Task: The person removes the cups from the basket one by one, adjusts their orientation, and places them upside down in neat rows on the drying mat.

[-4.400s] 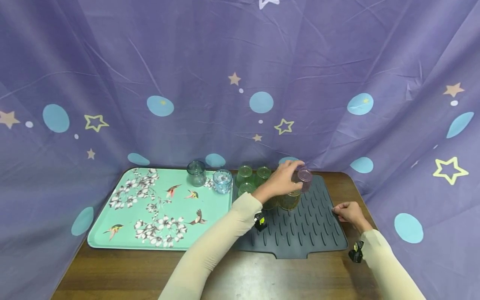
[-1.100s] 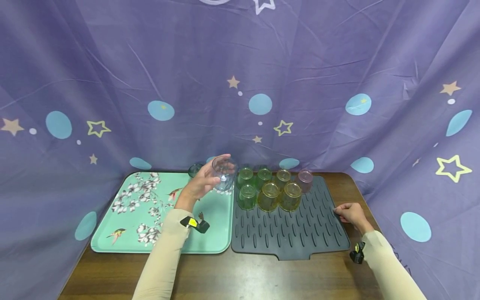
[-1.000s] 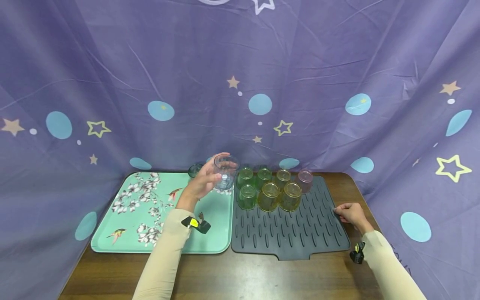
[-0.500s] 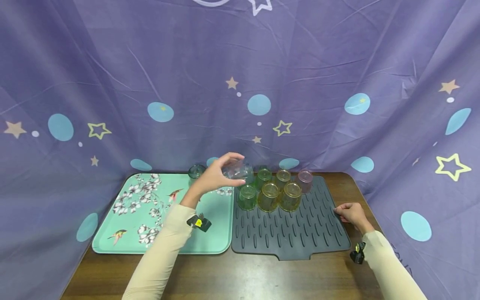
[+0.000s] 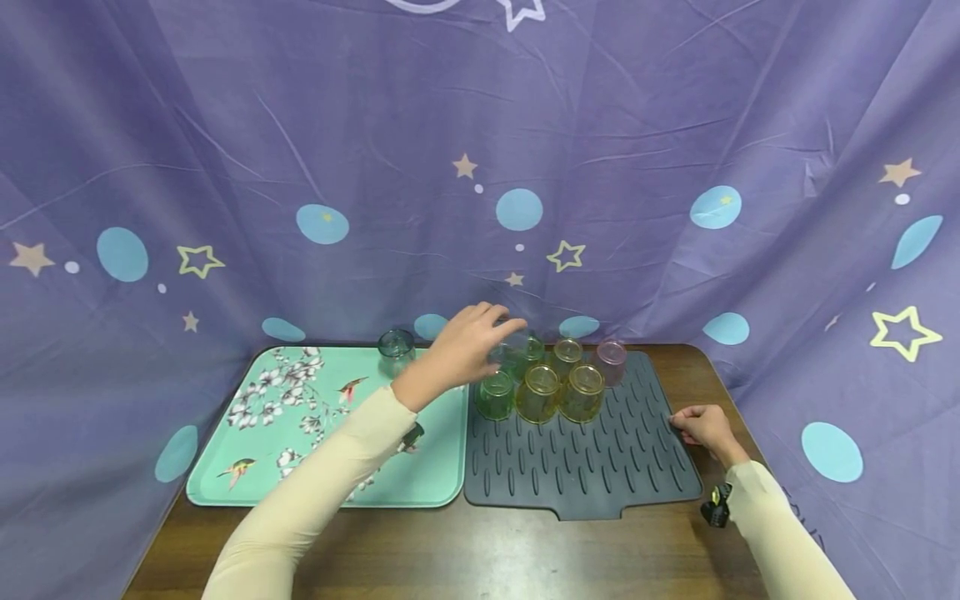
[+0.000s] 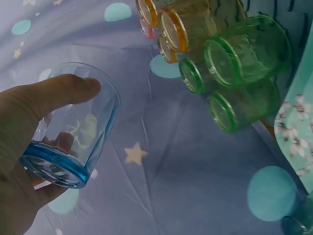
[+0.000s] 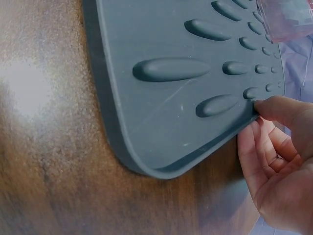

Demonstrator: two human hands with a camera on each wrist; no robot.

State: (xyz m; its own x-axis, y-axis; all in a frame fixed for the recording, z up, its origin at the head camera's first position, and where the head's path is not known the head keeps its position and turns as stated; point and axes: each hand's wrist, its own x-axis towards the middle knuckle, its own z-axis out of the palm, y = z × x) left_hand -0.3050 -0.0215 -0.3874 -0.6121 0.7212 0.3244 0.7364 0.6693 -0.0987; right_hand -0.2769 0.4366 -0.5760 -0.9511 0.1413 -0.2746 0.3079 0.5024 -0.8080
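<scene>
My left hand (image 5: 465, 346) is above the back left of the dark grey drying mat (image 5: 585, 487), gripping a clear blue glass (image 6: 95, 129) with thumb and fingers. In the left wrist view its thick blue base points downward. Upside-down green glasses (image 5: 495, 398) stand under and beside this hand, one largely hidden by it. Amber glasses (image 5: 540, 396) and a pink glass (image 5: 611, 364) stand inverted farther right. At the mat's right edge, my right hand (image 5: 703, 429) pinches the rim between thumb and fingers, as the right wrist view confirms.
A mint tray (image 5: 442, 467) with flowers and birds lies left of the mat. One dark teal glass (image 5: 396, 354) stands upright at its back right. Both rest on a brown wooden table (image 5: 420, 554), with a purple curtain (image 5: 600, 167) close behind.
The blue glass has left the tray, been tipped over and carried right over the mat by my left hand. Earlier that hand was at the pink glass. The right hand stays at the mat's edge.
</scene>
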